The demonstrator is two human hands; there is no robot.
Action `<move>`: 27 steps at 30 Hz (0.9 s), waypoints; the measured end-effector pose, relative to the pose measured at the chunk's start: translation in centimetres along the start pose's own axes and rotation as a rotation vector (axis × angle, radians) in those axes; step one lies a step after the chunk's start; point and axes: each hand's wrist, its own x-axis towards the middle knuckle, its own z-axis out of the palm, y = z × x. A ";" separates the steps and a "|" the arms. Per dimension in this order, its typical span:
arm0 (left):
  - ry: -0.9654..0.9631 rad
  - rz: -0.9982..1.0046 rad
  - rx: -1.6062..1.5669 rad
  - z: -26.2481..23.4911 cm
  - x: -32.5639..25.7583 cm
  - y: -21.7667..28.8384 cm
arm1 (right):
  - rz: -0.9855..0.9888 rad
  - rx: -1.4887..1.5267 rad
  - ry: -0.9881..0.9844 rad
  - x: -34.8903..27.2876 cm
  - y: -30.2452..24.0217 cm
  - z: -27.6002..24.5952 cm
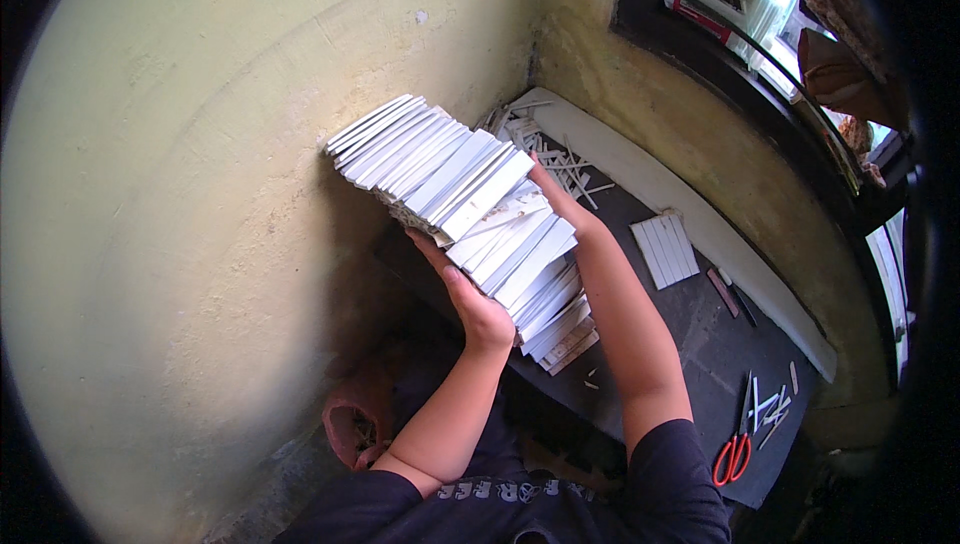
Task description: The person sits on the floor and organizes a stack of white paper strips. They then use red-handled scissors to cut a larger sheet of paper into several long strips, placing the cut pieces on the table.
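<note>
A long, thick stack of flat white strips (455, 169) is held up over the dark table, tilted with its far end toward the left wall. Some strips look brown-stained, and those near the middle and near end lie askew. My left hand (470, 299) supports the stack along its left and lower side, thumb showing against the edge and the other fingers mostly behind it. On the opposite side my right hand (553, 192) grips the stack, its fingers largely hidden by the strips.
On the dark table (630, 374) lie loose white slivers (570, 169), a small panel of joined strips (664, 250), a black pen-like stick (743, 304) and red-handled scissors (735, 454). A long white board (690, 199) runs along the wall. A reddish bag (350, 429) stands low at left.
</note>
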 end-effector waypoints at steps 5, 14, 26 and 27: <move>0.024 0.045 0.087 0.6 0.5 0.7 | 0.021 -0.022 0.006 0.3 0.5 -0.5; 0.121 0.011 -0.071 -0.5 1.2 2.2 | 0.157 -0.150 0.111 0.7 0.3 -1.6; 0.333 -0.158 -0.099 -0.8 -0.1 4.7 | -0.215 -0.427 0.175 -9.2 -1.8 -2.5; 0.338 -0.192 -0.091 -0.7 -0.5 4.8 | -0.250 -0.487 0.191 -10.6 -1.5 -2.7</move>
